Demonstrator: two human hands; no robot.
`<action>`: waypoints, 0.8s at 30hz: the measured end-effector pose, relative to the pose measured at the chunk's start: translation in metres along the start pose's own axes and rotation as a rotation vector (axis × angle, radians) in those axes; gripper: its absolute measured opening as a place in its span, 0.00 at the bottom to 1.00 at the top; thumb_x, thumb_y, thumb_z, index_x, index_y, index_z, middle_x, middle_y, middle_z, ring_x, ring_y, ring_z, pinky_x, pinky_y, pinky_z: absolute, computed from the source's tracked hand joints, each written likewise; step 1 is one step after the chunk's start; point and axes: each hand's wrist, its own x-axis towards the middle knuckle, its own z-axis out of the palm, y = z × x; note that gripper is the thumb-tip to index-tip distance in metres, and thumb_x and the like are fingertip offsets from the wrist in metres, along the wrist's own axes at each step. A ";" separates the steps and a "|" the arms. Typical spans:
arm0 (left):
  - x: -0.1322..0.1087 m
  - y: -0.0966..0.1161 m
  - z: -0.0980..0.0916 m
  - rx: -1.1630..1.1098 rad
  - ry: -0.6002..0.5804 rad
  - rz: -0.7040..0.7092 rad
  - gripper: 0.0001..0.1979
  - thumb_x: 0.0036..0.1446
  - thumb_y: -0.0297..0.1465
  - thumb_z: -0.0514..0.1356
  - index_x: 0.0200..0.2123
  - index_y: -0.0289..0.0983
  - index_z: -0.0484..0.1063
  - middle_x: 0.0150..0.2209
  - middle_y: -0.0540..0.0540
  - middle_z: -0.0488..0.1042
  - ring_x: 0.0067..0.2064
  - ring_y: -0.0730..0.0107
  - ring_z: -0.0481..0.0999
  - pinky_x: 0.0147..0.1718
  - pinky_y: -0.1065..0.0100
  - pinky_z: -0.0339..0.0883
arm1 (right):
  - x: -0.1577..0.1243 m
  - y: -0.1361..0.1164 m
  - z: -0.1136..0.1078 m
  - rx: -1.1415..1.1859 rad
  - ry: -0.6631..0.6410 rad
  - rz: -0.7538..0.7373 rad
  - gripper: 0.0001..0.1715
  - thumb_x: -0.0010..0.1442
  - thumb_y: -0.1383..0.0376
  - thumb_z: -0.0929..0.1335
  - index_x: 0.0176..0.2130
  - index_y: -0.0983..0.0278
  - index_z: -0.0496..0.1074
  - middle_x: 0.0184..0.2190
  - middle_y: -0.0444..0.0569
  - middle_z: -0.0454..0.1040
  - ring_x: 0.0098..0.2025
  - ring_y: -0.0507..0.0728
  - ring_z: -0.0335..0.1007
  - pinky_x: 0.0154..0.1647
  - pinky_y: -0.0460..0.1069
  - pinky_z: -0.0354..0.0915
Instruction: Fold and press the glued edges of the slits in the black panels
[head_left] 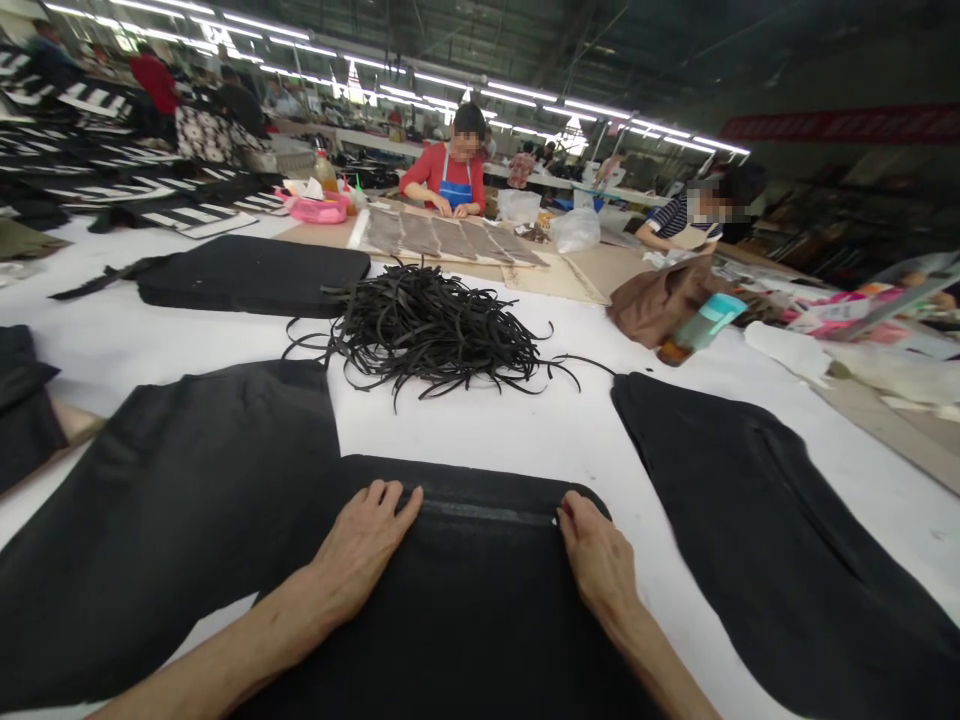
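Observation:
A black fabric panel with rounded corners lies in front of me. A narrow, slightly shiny black strip runs across it near its far edge. My left hand rests on the panel at the strip's left end, thumb and fingers apart. At the right end, my right hand has its fingers pinched together on the strip; a tiny white bit shows at the fingertips. Beyond the panel is a tangled heap of thin black strips.
Black pieces lie at left and right on the white table. Behind the heap are a stack of black panels and a teal-capped bottle by brown cloth. Co-workers sit across.

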 end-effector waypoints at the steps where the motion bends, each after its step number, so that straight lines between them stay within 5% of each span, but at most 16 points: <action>1: -0.001 -0.002 0.001 -0.011 0.006 0.004 0.32 0.50 0.17 0.43 0.59 0.40 0.54 0.48 0.41 0.65 0.45 0.61 0.64 0.45 0.59 0.63 | 0.002 0.000 -0.001 0.032 -0.037 0.035 0.10 0.60 0.61 0.57 0.29 0.60 0.60 0.26 0.44 0.67 0.27 0.53 0.62 0.25 0.47 0.50; 5: -0.003 -0.012 0.000 -0.055 0.004 -0.010 0.31 0.50 0.16 0.42 0.58 0.37 0.56 0.54 0.41 0.62 0.51 0.60 0.62 0.51 0.61 0.60 | 0.013 0.001 -0.006 0.148 -0.168 0.170 0.10 0.56 0.60 0.61 0.25 0.60 0.59 0.20 0.41 0.64 0.25 0.53 0.62 0.25 0.47 0.51; 11: -0.005 -0.020 -0.003 -0.078 -0.022 -0.029 0.31 0.49 0.16 0.44 0.58 0.31 0.56 0.58 0.39 0.59 0.57 0.56 0.57 0.57 0.56 0.51 | 0.011 0.000 -0.012 0.130 -0.133 0.158 0.07 0.57 0.63 0.60 0.27 0.61 0.61 0.22 0.42 0.66 0.27 0.54 0.63 0.27 0.47 0.53; 17: -0.004 -0.015 -0.004 -0.084 0.045 -0.098 0.32 0.46 0.14 0.43 0.57 0.29 0.56 0.59 0.38 0.56 0.58 0.57 0.55 0.56 0.59 0.52 | -0.007 -0.022 -0.020 -0.242 0.142 -0.087 0.19 0.58 0.76 0.56 0.43 0.64 0.68 0.42 0.53 0.68 0.38 0.59 0.66 0.32 0.51 0.57; 21: 0.011 0.003 -0.011 -0.162 0.042 0.169 0.33 0.45 0.22 0.54 0.58 0.32 0.53 0.57 0.39 0.58 0.55 0.57 0.58 0.55 0.59 0.54 | -0.019 -0.067 -0.012 -0.237 0.077 -0.403 0.23 0.56 0.78 0.57 0.47 0.62 0.68 0.44 0.52 0.70 0.44 0.59 0.63 0.44 0.52 0.58; 24: 0.024 0.014 -0.011 -0.153 -0.012 0.298 0.43 0.35 0.25 0.62 0.58 0.33 0.50 0.55 0.38 0.58 0.52 0.54 0.59 0.53 0.56 0.56 | -0.023 -0.090 0.001 -0.245 0.012 -0.478 0.24 0.58 0.76 0.58 0.51 0.62 0.65 0.47 0.51 0.69 0.47 0.59 0.62 0.47 0.52 0.57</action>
